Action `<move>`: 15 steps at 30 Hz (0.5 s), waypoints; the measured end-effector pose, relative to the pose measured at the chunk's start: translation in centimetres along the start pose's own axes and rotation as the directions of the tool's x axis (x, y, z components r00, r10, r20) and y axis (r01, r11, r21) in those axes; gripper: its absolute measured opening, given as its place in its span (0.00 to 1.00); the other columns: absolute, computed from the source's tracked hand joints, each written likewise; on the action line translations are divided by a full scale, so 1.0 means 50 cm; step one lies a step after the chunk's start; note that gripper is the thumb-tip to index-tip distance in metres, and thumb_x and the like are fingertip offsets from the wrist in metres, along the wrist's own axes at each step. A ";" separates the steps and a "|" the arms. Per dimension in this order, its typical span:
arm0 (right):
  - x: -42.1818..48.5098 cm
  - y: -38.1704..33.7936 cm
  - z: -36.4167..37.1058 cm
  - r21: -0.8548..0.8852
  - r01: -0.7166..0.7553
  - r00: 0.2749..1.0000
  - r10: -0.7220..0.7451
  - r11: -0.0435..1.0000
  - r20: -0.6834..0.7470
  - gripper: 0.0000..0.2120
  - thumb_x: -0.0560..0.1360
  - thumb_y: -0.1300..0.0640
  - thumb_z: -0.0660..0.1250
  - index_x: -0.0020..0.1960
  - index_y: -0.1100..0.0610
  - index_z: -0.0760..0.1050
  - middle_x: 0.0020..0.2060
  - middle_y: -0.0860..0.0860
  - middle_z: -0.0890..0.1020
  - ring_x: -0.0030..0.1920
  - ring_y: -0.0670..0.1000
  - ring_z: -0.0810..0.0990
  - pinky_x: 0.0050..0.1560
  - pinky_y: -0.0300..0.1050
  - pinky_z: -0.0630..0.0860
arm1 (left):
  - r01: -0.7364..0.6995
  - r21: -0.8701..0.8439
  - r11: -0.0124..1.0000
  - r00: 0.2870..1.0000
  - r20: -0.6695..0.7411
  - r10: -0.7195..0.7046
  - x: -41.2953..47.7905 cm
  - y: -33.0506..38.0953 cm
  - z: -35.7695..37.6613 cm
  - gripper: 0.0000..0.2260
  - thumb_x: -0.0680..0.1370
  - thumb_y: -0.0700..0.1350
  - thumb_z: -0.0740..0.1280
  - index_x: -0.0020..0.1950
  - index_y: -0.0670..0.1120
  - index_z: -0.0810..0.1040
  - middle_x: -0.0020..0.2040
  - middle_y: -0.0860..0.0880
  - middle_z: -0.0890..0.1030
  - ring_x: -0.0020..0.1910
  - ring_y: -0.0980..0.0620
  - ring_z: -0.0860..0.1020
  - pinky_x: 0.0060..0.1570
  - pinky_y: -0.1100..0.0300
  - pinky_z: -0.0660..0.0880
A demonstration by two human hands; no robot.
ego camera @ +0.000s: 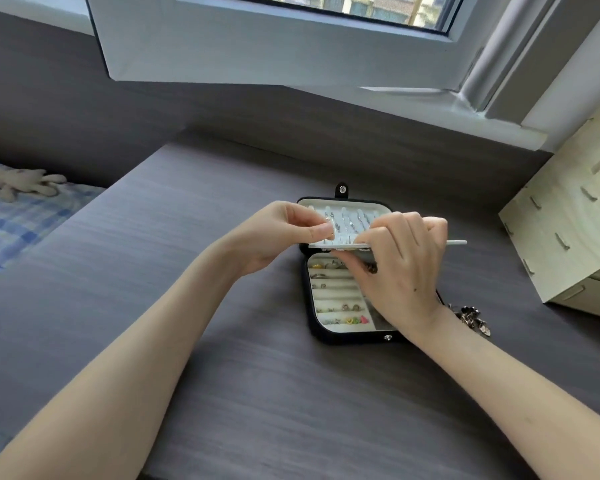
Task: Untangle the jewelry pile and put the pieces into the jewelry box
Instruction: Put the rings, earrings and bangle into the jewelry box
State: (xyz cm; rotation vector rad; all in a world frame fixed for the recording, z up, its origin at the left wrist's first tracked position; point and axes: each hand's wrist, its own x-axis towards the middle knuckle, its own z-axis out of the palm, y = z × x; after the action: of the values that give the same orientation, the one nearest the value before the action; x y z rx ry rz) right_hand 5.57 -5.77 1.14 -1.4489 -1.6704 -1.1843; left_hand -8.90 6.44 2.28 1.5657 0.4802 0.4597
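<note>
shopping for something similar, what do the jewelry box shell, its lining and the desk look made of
Jewelry box shell: black with a faint sheen, likely faux leather, with a shiny metal snap.
Lining: cream, matte and soft-looking, velvet-like padded rolls.
Desk: grey board with printed-looking wood grain, smooth and matte, probably laminate; real wood can't be ruled out.
</note>
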 end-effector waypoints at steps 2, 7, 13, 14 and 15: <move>0.002 -0.002 -0.002 -0.008 -0.004 1.000 0.004 1.000 0.000 0.17 0.67 0.49 0.77 0.34 0.59 0.73 0.34 0.53 0.77 0.38 0.52 0.69 0.41 0.48 0.59 | 0.002 0.018 1.000 1.000 0.021 -0.003 0.002 -0.001 0.000 0.04 0.76 0.40 0.68 0.42 0.44 0.82 0.38 0.54 0.82 0.43 0.60 0.78 0.50 0.65 0.71; 0.002 -0.002 -0.001 -0.018 -0.016 1.000 0.016 1.000 0.005 0.18 0.67 0.48 0.77 0.34 0.60 0.73 0.34 0.54 0.77 0.38 0.52 0.69 0.40 0.48 0.59 | -0.005 0.029 1.000 0.999 0.040 0.004 0.003 0.001 -0.001 0.05 0.77 0.38 0.67 0.43 0.42 0.82 0.38 0.54 0.82 0.42 0.60 0.77 0.47 0.69 0.72; 0.002 0.000 0.000 0.004 -0.016 1.000 0.016 1.000 -0.002 0.18 0.67 0.49 0.78 0.36 0.59 0.72 0.34 0.54 0.77 0.38 0.52 0.69 0.40 0.48 0.59 | -0.027 0.023 0.999 0.999 0.039 0.026 0.001 0.003 0.002 0.06 0.77 0.38 0.67 0.42 0.44 0.81 0.37 0.54 0.81 0.41 0.60 0.77 0.46 0.70 0.73; 0.002 0.000 0.000 0.005 -0.017 1.000 0.017 1.000 -0.003 0.19 0.67 0.49 0.78 0.36 0.59 0.72 0.34 0.54 0.77 0.38 0.52 0.69 0.40 0.48 0.59 | -0.028 0.025 0.999 0.999 0.036 0.027 0.001 0.003 0.003 0.06 0.77 0.38 0.67 0.42 0.44 0.81 0.37 0.54 0.81 0.41 0.60 0.77 0.46 0.69 0.73; 0.001 0.000 0.000 0.004 -0.018 1.000 0.018 1.000 -0.003 0.19 0.67 0.49 0.78 0.36 0.59 0.72 0.34 0.54 0.77 0.38 0.52 0.68 0.40 0.48 0.59 | -0.028 0.027 0.999 0.999 0.035 0.027 0.001 0.002 0.004 0.06 0.77 0.38 0.67 0.42 0.43 0.81 0.37 0.53 0.81 0.41 0.59 0.77 0.46 0.69 0.73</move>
State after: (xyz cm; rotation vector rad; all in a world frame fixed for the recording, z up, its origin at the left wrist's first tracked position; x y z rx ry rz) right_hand 5.55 -5.72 1.19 -1.4559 -1.6537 -1.1725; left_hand -8.74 6.31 2.38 1.6060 0.4409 0.4481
